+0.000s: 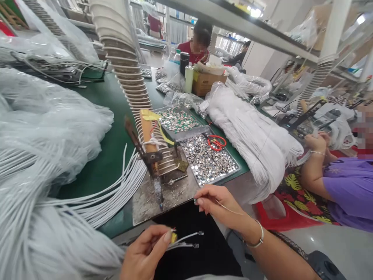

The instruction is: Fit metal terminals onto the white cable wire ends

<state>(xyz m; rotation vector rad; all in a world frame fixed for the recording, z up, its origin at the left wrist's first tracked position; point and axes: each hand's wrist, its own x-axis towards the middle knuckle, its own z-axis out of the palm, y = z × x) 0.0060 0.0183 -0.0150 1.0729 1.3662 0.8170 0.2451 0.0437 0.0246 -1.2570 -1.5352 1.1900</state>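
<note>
My left hand (147, 251) is closed in a pinch on the ends of white cables (186, 240), with a small yellow piece between the fingers. The cables' metal tips point right. My right hand (217, 202) is closed on a thin strand of wire that trails back past my wrist. It hovers at the table edge, just right of the soldering iron (151, 155) fixed on a worn metal plate (151, 198). A tray of small shiny parts (208, 159) lies just beyond my right hand.
Bundles of white cables (87, 194) lie left on the green table (110, 116); another heap (253, 136) lies right. Red scissors (217, 142) rest on the tray. A ribbed extraction hose (125, 66) hangs over the iron. A person in purple (344, 190) sits right; another sits at the far end.
</note>
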